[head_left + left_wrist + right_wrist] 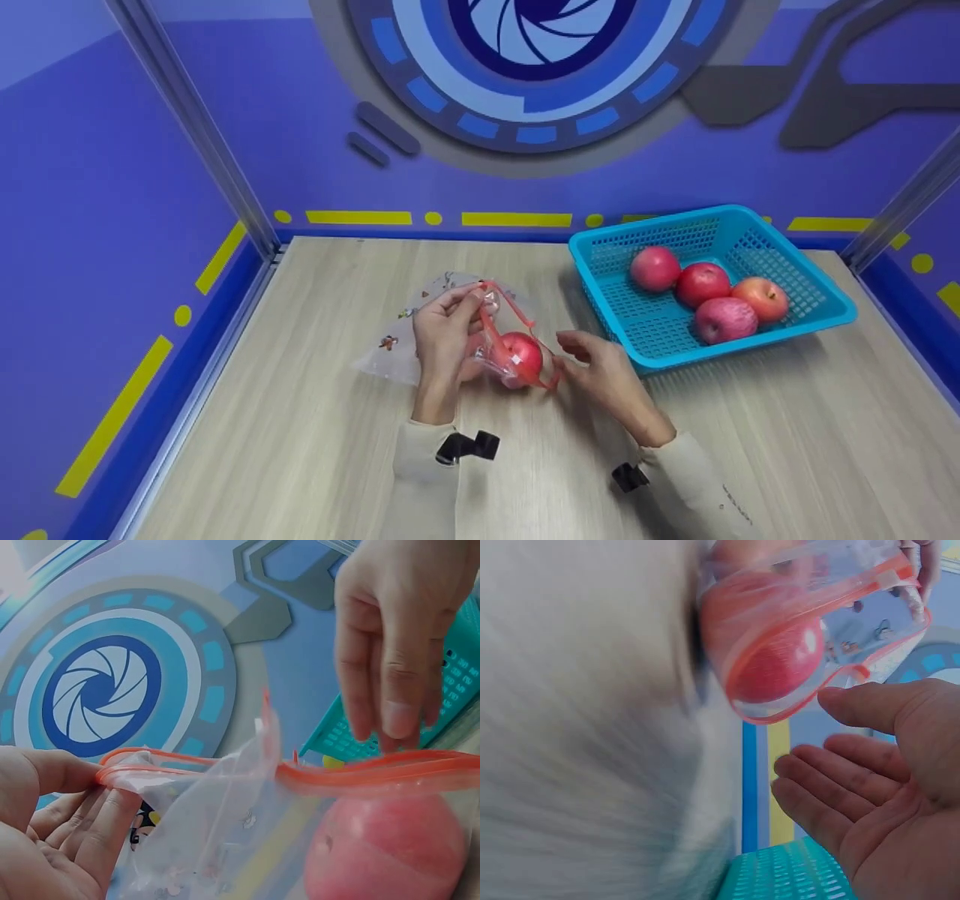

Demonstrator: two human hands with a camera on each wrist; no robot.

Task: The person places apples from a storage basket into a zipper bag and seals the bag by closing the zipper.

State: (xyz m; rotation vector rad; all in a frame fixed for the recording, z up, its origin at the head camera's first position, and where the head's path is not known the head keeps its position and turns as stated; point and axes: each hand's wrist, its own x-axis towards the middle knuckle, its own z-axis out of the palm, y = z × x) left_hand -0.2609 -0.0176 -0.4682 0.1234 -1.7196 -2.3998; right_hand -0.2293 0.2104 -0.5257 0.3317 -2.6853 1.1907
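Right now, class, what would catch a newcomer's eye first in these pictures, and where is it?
Probably the blue basket at the head view's right, holding four reddish apples. Next, the clear bag with an orange edge near the middle, pinched by the left hand, one apple showing at its mouth. A big circular emblem sits high on the back wall.

Head view: taken from above, facing forward and down over the table [292, 450] to its far edge; widest of the three. Left wrist view: close beside the left hand [442, 334], facing across the bag [199, 840] toward the wall [300, 675]. Right wrist view: close to the right hand [900, 795], turned sideways, table along picture left. Both wrist views share bag and basket [787, 874].
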